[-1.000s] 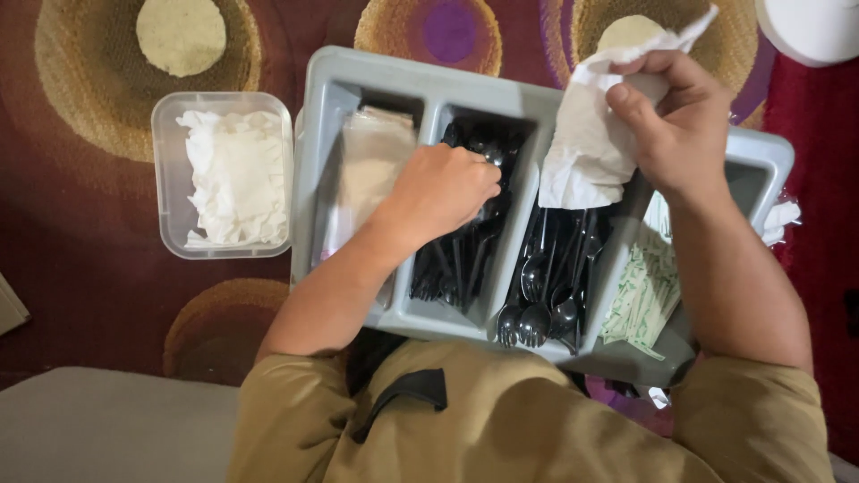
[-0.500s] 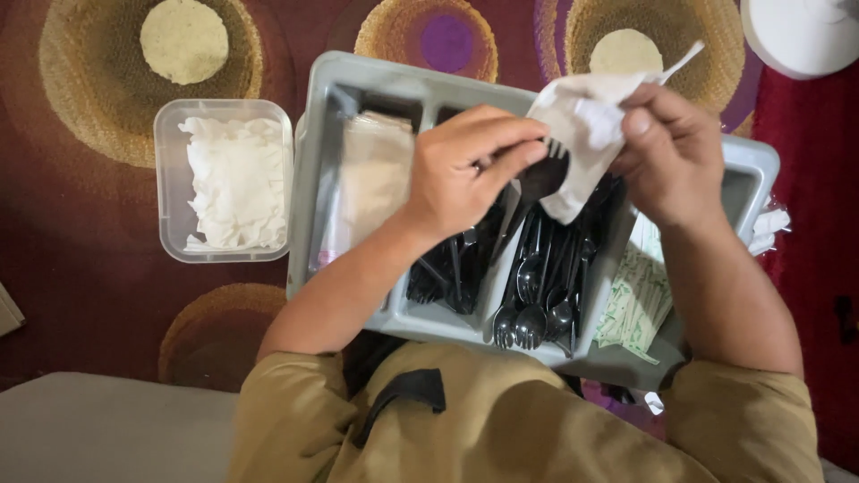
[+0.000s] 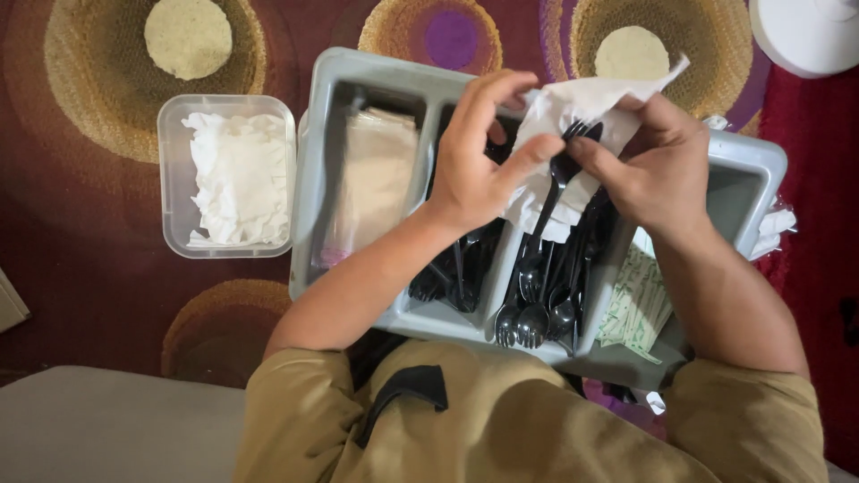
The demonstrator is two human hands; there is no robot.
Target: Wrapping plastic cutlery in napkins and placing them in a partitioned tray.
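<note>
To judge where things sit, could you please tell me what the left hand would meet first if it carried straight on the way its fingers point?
The left hand points toward the white napkin, which its fingertips already seem to touch.

Olive-tan short-sleeved shirt, black strap at chest, bare forearms and hands (image 3: 483, 161).

Left hand (image 3: 474, 165): raised, back towards the camera, thumb and fingers (image 3: 537, 152) pinched together.
Right hand (image 3: 658, 170): opposite it, fingers curled in a grip, thumb pressed forward.
Fingertips: nearly touching.
Forearms: bare, converging from both sleeves.
</note>
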